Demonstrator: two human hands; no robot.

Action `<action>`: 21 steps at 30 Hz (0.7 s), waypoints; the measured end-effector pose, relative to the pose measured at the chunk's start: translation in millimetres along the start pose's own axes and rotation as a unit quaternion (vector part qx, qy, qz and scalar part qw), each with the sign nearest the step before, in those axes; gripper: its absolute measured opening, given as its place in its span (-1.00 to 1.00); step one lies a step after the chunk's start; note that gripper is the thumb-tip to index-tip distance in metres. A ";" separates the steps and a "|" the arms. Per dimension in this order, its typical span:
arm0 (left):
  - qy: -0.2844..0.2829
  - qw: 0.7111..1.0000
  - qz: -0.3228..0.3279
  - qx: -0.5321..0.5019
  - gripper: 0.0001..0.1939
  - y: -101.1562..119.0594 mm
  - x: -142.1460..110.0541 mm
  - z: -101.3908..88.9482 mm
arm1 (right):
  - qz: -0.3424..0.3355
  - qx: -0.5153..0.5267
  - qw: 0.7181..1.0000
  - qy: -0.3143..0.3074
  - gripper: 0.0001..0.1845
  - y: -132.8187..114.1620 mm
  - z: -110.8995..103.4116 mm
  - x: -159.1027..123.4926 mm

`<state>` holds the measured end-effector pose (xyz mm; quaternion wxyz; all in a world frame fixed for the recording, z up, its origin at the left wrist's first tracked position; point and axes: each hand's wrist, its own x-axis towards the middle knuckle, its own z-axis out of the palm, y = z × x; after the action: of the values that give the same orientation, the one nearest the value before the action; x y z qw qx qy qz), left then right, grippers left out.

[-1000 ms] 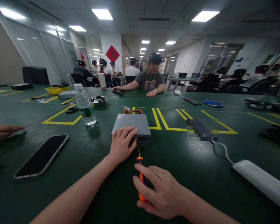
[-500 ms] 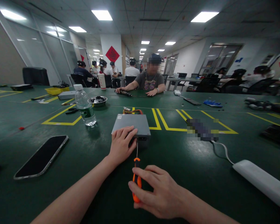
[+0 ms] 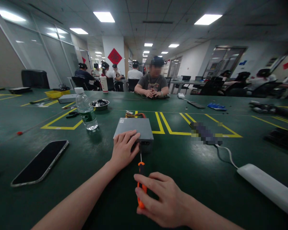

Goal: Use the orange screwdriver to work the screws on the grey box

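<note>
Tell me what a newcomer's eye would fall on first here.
First, the orange-and-black screwdriver in the right hand, low centre, its shaft pointing towards the near face of the grey power supply unit. The left hand rests on that unit. Next, the green-labelled water bottle standing to its left.

A green table (image 3: 201,172) carries a metal box (image 3: 133,124), bottle (image 3: 86,110), phone (image 3: 40,163).
</note>
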<state>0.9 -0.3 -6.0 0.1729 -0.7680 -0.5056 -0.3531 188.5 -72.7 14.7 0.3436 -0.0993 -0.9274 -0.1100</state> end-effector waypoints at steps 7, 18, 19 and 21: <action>-0.006 1.000 0.002 0.002 -0.67 -0.6 -0.1 -0.3 | 0.018 0.022 0.999 0.018 -0.66 0.6 -0.8 3.1; -0.002 1.000 0.000 0.000 -0.66 -0.5 -0.2 -0.1 | 0.018 0.027 0.999 0.042 -0.72 1.9 4.4 -1.4; -0.002 1.000 0.001 0.002 -0.67 -0.3 -0.1 -0.2 | 0.020 0.035 0.999 0.027 -0.68 2.1 3.4 -0.5; -0.004 1.000 0.000 0.005 -0.67 0.2 0.0 -0.3 | 0.018 0.033 0.999 -0.015 -0.66 1.9 -0.2 3.0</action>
<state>0.9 -0.6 -5.8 0.1744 -0.7684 -0.5083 -0.3475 186.8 -70.7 17.1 0.3351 -0.1064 -0.9334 -0.0712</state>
